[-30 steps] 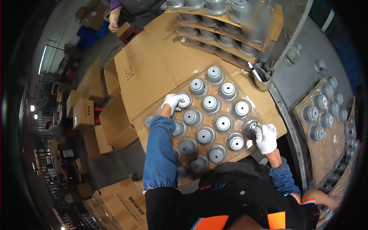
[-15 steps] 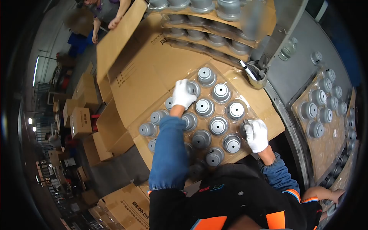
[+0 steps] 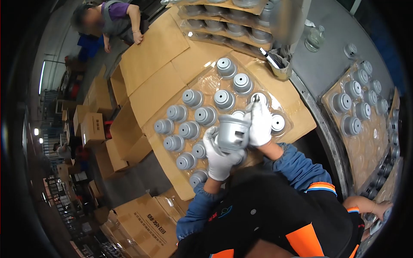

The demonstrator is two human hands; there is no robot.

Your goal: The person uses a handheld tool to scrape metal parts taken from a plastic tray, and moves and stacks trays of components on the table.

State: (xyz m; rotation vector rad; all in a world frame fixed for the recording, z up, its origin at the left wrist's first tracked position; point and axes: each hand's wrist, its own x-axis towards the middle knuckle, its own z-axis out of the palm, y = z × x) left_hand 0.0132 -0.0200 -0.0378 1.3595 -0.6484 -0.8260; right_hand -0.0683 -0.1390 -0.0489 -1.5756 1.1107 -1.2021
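Note:
Close to my body, my gloved left hand (image 3: 218, 157) is wrapped round a grey metal cup (image 3: 232, 132) with square openings in its side. Against the cup's right side is my gloved right hand (image 3: 260, 122), its fingers closed round a small dark, thin item that is too small to name. Beneath both hands lies a clear plastic tray (image 3: 209, 84) on cardboard, holding several more grey cups (image 3: 224, 99) with their small round ends up. One pocket at the tray's upper part holds no cup.
Stacked trays of cups (image 3: 219, 25) stand at the back. A pen holder (image 3: 282, 71) and a bottle (image 3: 315, 39) are right of them. Another tray of cups (image 3: 342, 102) lies right, near a co-worker's hand (image 3: 382, 209). A person stands behind cardboard (image 3: 148, 64); open boxes (image 3: 125, 129) are left.
My left hand has lifted a cup from the tray and brought it toward my body. My right hand has moved left to meet it. At the back, a cardboard flap has come down.

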